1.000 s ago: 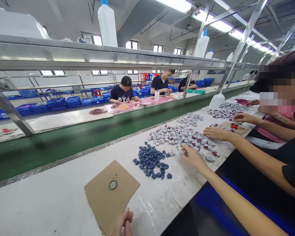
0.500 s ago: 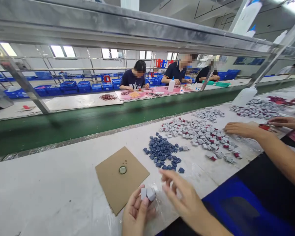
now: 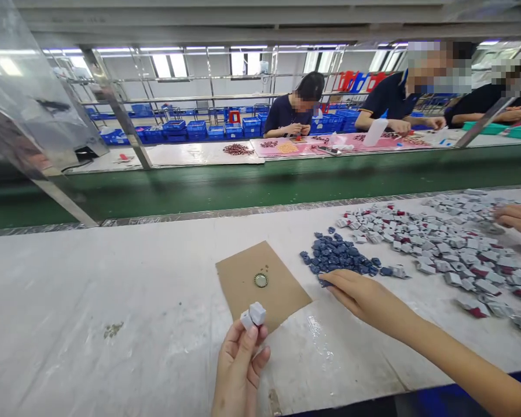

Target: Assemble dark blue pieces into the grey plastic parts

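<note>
Between the thumb and fingers of my left hand (image 3: 243,359), raised at the near edge of the cardboard, is a small light-grey plastic piece (image 3: 256,313) made of two blocky parts, with a bit of dark red at its underside. My right hand (image 3: 364,298) reaches to the near side of a pile of small dark blue pieces (image 3: 338,253). Its thumb and fingertips close round one blue piece at the pile's edge, partly hidden by the fingers. On the square of brown cardboard (image 3: 286,289) lies a bottle cap (image 3: 261,280), hollow side up, with a few brown crumbs beside it.
Many grey and dark red pieces (image 3: 451,243) spread over the white table (image 3: 156,301) to the right. Another person's hand (image 3: 518,219) is at their far right. Beyond a green strip (image 3: 252,188), several people sit at a facing bench. A metal post (image 3: 121,110) stands left.
My view has swung to the right and levelled. My right hand has moved from beside my left hand to the blue pile. The left hand still holds the grey piece.
</note>
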Demonstrator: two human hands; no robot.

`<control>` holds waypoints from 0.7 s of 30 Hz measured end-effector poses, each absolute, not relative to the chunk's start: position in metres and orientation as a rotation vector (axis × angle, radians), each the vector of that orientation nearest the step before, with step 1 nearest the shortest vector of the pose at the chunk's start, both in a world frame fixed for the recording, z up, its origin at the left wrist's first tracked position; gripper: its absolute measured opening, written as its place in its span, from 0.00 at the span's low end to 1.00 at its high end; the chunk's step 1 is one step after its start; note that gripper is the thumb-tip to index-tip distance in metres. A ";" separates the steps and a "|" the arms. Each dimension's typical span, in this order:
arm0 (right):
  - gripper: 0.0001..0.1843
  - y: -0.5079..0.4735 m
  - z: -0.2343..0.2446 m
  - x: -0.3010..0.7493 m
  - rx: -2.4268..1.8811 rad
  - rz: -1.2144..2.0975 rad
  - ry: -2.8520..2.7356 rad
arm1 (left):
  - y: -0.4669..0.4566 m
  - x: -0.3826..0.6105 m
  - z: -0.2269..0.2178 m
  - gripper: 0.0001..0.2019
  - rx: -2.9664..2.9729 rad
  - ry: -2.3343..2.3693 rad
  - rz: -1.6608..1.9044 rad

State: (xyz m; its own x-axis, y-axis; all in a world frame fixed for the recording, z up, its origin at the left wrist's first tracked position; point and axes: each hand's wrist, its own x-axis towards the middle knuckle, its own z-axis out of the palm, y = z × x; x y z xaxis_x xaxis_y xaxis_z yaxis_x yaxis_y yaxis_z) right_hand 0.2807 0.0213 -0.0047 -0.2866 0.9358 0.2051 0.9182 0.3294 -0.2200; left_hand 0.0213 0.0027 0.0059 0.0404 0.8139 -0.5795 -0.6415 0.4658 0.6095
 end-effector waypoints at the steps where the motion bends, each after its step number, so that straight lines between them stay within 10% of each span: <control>1: 0.16 0.022 0.000 0.274 -1.661 0.202 -2.256 | 0.004 0.018 0.008 0.16 0.221 1.037 1.129; 21: 0.10 0.068 0.010 0.188 -1.548 0.826 -2.000 | 0.006 -0.010 -0.003 0.10 0.048 0.857 1.097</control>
